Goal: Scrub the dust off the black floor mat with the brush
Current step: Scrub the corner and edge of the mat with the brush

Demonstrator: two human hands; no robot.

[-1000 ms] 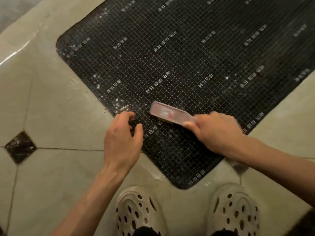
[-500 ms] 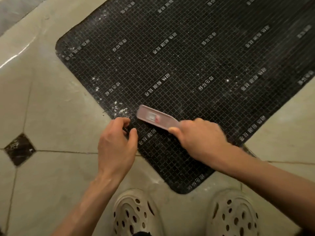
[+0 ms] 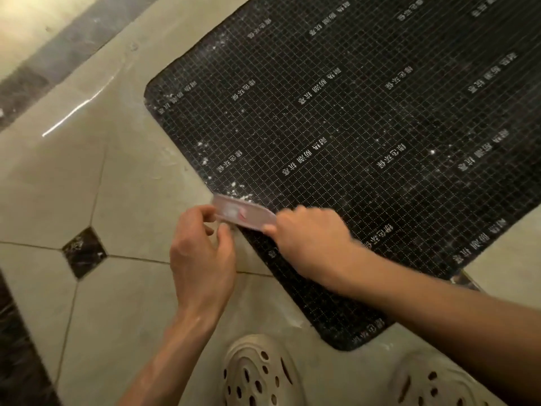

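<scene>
Head view: the right hand [image 3: 310,244] has its fingers wrapped round the brush [image 3: 244,213] at the frame's centre, working the left edge of the black floor mat [image 3: 366,136]. The left hand [image 3: 202,253] sits beside it, its loosely curled fingers near the brush tip, though whether they touch it is unclear. White dust [image 3: 234,189] still speckles that edge and the upper left corner, so much scrubbing seems left.

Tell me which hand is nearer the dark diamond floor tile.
Left. The left hand sits just right of the diamond tile; the right hand, gripping the brush, is farther right.
</scene>
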